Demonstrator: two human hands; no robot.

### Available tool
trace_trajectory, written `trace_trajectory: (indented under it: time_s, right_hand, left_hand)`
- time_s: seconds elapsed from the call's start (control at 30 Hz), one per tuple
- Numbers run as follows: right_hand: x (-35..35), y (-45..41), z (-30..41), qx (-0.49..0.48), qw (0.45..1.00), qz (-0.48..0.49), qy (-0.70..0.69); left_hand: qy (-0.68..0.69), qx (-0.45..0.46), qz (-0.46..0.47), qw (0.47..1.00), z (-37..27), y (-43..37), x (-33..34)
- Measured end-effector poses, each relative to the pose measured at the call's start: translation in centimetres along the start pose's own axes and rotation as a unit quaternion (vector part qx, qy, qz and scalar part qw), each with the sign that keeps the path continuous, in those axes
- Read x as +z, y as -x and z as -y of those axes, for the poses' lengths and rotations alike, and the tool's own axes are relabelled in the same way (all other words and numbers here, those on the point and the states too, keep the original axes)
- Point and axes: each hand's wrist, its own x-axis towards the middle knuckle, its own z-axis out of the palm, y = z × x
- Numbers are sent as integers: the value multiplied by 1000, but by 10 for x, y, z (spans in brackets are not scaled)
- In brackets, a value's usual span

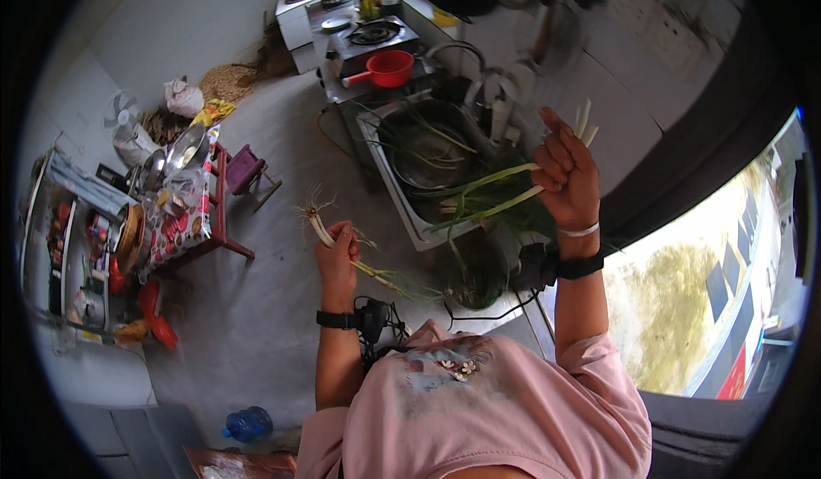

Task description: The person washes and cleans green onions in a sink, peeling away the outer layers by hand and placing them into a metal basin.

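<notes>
My left hand [337, 248] is closed around a scallion [322, 230] with its tangled roots still on. Its thin leaves trail down toward my chest. Raised over the right side of the sink, my right hand [567, 171] grips several scallions [507, 204]. Their white ends stick up past my fingers and the green leaves hang over the sink's near edge. Inside the steel sink [392, 203] is a round metal basin [410, 174], with loose scallion leaves [442, 129] lying across it. Below the near edge of the sink stands a bucket [481, 290], partly hidden by leaves.
A red plastic ladle [390, 70] rests beyond the sink, in front of a gas stove [375, 32]. To the left are a table [221, 225] with metal bowls, a purple stool [245, 170] and a shelf rack [67, 248]. A blue water jug [249, 424] lies on the floor.
</notes>
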Motion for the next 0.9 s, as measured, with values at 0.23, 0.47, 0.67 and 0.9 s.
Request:
trace_trajectory:
  time_s: [0.23,0.47,0.67,0.9]
  right_hand:
    - [59,-57,-69,34,998,42,-24]
    - [111,-98,-130,37,998,42,-6]
    - [148,-121,-173,47,998,26,-36]
    - [158,-133,-199,43,999,15,-14]
  left_hand:
    - [35,-41,16,998,-18,-27,-47]
    - [13,-66,46,997,-25,-45,-77]
    - [-16,-52,51,997,-21,-54,-95]
    - [10,-34,102,994,-29,-58,-92]
